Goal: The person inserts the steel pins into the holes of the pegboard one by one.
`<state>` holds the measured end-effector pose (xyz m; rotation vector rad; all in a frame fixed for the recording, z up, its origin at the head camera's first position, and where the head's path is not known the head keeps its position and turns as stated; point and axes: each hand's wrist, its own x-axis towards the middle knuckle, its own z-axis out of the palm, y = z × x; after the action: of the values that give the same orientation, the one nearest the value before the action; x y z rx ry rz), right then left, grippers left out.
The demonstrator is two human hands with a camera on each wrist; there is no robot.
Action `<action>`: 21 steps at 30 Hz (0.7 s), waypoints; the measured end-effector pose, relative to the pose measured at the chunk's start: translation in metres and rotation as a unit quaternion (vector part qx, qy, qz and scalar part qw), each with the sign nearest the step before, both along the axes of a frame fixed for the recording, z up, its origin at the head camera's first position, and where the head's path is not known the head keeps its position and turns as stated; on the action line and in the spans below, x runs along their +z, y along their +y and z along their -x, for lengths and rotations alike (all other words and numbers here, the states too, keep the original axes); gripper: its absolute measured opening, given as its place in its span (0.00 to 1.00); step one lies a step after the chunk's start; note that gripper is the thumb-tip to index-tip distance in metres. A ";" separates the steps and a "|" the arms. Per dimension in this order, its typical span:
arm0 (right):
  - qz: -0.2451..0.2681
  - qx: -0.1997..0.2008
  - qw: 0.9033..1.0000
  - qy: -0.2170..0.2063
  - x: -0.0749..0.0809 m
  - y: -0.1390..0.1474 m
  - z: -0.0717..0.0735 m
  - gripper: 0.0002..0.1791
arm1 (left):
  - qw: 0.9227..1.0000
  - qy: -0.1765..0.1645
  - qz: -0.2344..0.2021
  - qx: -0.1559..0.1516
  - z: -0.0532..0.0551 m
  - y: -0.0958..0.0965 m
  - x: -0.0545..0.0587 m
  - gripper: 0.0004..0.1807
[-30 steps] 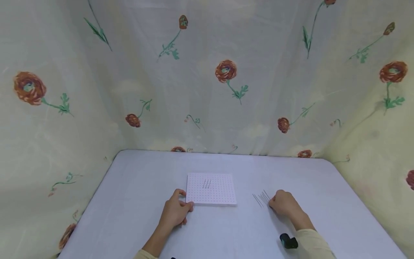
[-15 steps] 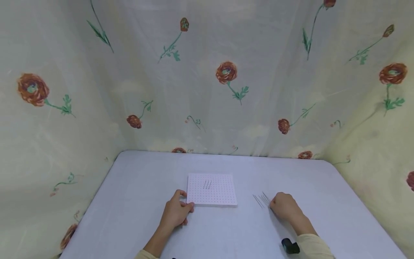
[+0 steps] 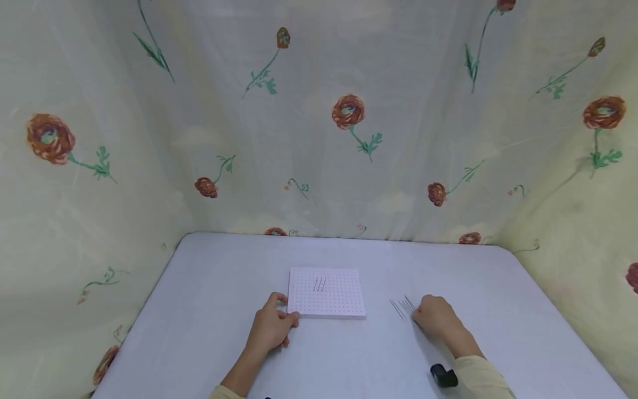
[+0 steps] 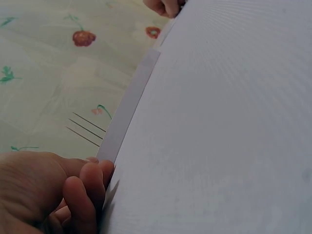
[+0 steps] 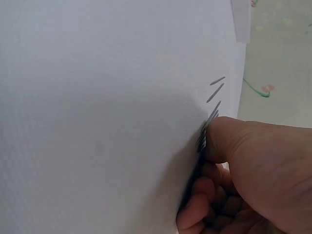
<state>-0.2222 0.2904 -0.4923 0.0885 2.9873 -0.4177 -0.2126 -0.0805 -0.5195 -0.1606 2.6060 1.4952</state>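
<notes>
In the head view a white pegboard (image 3: 326, 303) with a grid of small holes lies on the table. Three thin dark metal pins (image 3: 320, 284) stand in its upper left part. My left hand (image 3: 269, 328) pinches the board's near left corner, thumb on the front edge and a finger at the left side. To the right of the board, several loose thin metal pins (image 3: 401, 308) lie slanted on the table. My right hand (image 3: 436, 317) is at their right end, fingers curled and thumb tip over the pins (image 5: 213, 109); I cannot tell whether it pinches one.
A white table (image 3: 329, 360) carries everything. Near the right sleeve (image 3: 482, 377) lies a small black object (image 3: 443, 376). Floral cloth (image 3: 319, 138) hangs behind the table and along both sides.
My right hand dips slightly and then shifts a little left over the loose pins. The left hand stays on the board's corner, and the three standing pins are unchanged.
</notes>
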 end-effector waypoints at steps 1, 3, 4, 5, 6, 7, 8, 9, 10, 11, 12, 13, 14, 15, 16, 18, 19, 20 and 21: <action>-0.001 0.005 1.000 0.002 0.000 0.000 0.000 0.14 | 1.000 0.000 -0.001 0.001 0.000 0.000 0.001 0.24; -0.006 0.012 1.000 0.005 -0.001 0.000 0.000 0.15 | 1.000 0.003 -0.003 -0.003 0.000 -0.001 0.001 0.24; -0.006 0.013 1.000 0.003 -0.001 0.000 0.000 0.15 | 1.000 0.006 -0.005 -0.006 0.000 -0.002 0.001 0.24; -0.005 0.013 1.000 0.001 -0.002 0.001 0.000 0.15 | 1.000 0.005 -0.006 -0.007 -0.001 -0.002 0.001 0.24; -0.001 0.011 1.000 -0.001 -0.004 0.002 0.000 0.13 | 1.000 0.005 -0.007 -0.009 -0.001 -0.003 0.001 0.24; 0.007 0.007 1.000 -0.003 -0.005 0.004 0.000 0.12 | 1.000 0.003 -0.008 -0.009 -0.001 -0.003 0.000 0.24; 0.019 0.001 1.000 -0.003 -0.006 0.005 -0.001 0.11 | 1.000 0.005 -0.009 -0.011 -0.002 -0.003 0.000 0.24; 0.033 -0.001 0.999 0.004 -0.007 0.006 -0.002 0.09 | 1.000 0.005 -0.009 -0.012 -0.002 -0.003 0.000 0.24; 0.049 -0.006 0.999 0.008 -0.007 0.007 -0.003 0.08 | 1.000 0.006 -0.009 -0.012 -0.003 -0.003 0.000 0.24; 0.064 -0.009 0.998 0.018 -0.007 0.008 -0.004 0.07 | 1.000 0.005 -0.009 -0.012 -0.003 -0.003 0.000 0.24; 0.082 -0.012 0.996 0.029 -0.006 0.008 -0.005 0.06 | 1.000 0.006 -0.009 -0.012 -0.004 -0.003 0.001 0.24; 0.098 -0.015 0.994 0.040 -0.004 0.007 -0.005 0.05 | 1.000 0.005 -0.009 -0.013 -0.004 -0.003 0.001 0.24; 0.108 -0.017 0.993 0.052 -0.002 0.006 -0.006 0.05 | 1.000 0.005 -0.009 -0.012 -0.004 -0.003 0.002 0.24; 0.115 -0.019 0.991 0.064 0.000 0.005 -0.006 0.05 | 1.000 0.004 -0.010 -0.012 -0.004 -0.003 0.002 0.23; 0.124 -0.024 0.989 0.072 0.002 0.004 -0.005 0.05 | 1.000 0.003 -0.010 -0.011 -0.004 -0.003 0.002 0.24; 0.138 -0.032 0.986 0.088 0.007 0.001 -0.004 0.06 | 1.000 0.003 -0.011 -0.009 -0.003 -0.003 0.002 0.24; 0.143 -0.036 0.984 0.096 0.010 0.000 -0.004 0.07 | 1.000 0.002 -0.012 -0.008 -0.002 -0.003 0.001 0.24; 0.146 -0.040 0.983 0.103 0.012 -0.002 -0.003 0.07 | 1.000 0.003 -0.013 -0.008 -0.002 -0.002 0.001 0.24; 0.152 -0.044 0.981 0.110 0.014 -0.003 -0.003 0.08 | 1.000 0.004 -0.014 -0.009 -0.002 -0.002 0.001 0.24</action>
<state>-0.2196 0.2873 -0.4787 0.1557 3.0964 -0.9457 -0.2110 -0.0826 -0.5187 -0.1303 2.5843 1.5277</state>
